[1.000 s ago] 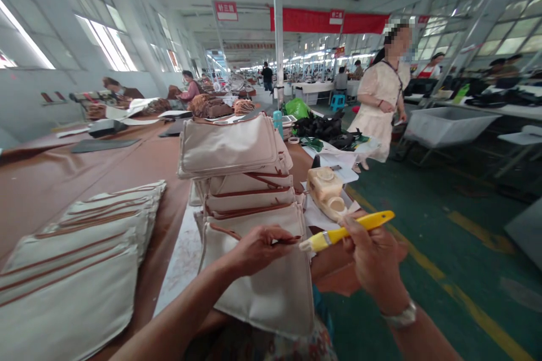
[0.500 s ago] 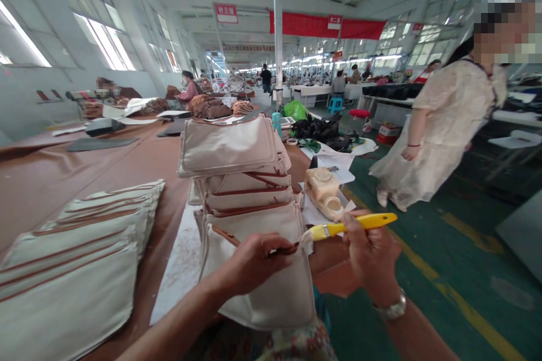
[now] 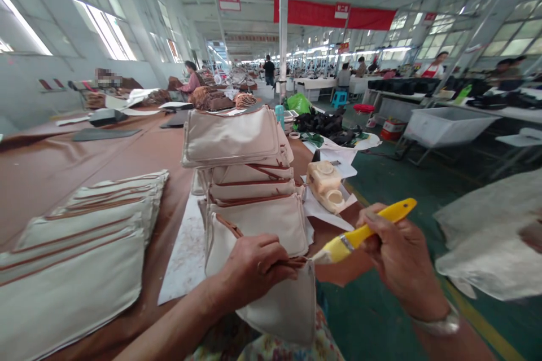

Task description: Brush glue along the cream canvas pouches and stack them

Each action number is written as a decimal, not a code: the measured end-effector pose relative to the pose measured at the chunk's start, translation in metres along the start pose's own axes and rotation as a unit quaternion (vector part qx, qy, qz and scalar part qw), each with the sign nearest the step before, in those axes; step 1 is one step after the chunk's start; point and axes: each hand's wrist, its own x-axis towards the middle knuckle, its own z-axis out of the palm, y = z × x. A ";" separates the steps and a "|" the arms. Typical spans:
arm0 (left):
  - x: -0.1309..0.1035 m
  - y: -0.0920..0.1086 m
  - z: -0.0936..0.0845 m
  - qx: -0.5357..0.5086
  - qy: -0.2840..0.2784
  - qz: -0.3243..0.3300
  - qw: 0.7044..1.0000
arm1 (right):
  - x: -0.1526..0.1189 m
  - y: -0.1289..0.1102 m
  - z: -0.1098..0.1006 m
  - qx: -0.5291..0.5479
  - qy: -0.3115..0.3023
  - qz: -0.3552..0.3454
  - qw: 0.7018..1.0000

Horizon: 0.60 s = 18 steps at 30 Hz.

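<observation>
My left hand (image 3: 256, 265) is closed round the brown-trimmed top edge of a cream bag piece (image 3: 283, 307), which hangs down over my lap. In my right hand (image 3: 400, 254) is a paintbrush (image 3: 359, 234) with a yellow handle and pale, coated bristles. The bristle tip is at the right end of the brown trim, close to my left fingers; whether it touches cannot be made out. Just beyond, a stack of similar cream bag pieces (image 3: 256, 217) stands on the table. An open-mouthed, stained plastic container (image 3: 325, 180) lies to the right of the stack.
More cream pieces with brown edges (image 3: 88, 271) lie overlapped on the left of the brown-covered table (image 3: 169, 149). Black scraps (image 3: 328, 127) and a green bag (image 3: 298, 103) are farther back. A person's pale clothing (image 3: 495, 237) shows close on my right, above the green floor.
My right hand and the brush have moved right and slightly down, with the brush tilted more steeply. My left hand with the bag piece has shifted slightly down. The passer-by has come nearer.
</observation>
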 end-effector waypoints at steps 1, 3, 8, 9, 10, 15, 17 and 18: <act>0.000 0.001 -0.001 0.004 -0.002 0.000 1.000 | 0.001 0.000 0.000 -0.011 0.023 -0.017 1.000; 0.001 0.002 -0.001 0.008 -0.007 -0.005 1.000 | 0.000 0.004 0.004 -0.040 0.020 -0.034 0.998; 0.008 -0.004 -0.006 -0.027 -0.037 -0.033 0.998 | -0.010 0.012 0.007 -0.008 -0.086 0.026 0.996; 0.012 -0.006 -0.009 -0.029 -0.044 -0.032 0.998 | -0.007 0.011 0.000 -0.009 -0.057 0.020 0.998; 0.020 -0.009 -0.014 -0.032 -0.049 -0.026 0.998 | -0.001 0.010 -0.010 -0.037 -0.016 -0.001 0.999; 0.076 -0.002 -0.066 -0.146 -0.068 0.031 0.987 | 0.064 0.016 -0.069 -0.394 0.130 -0.152 0.897; 0.095 0.005 -0.094 -0.225 -0.075 0.038 0.971 | 0.095 0.028 -0.081 -0.424 0.122 -0.159 0.883; 0.101 0.005 -0.107 -0.256 -0.085 0.033 0.962 | 0.108 0.037 -0.084 -0.430 0.109 -0.159 0.882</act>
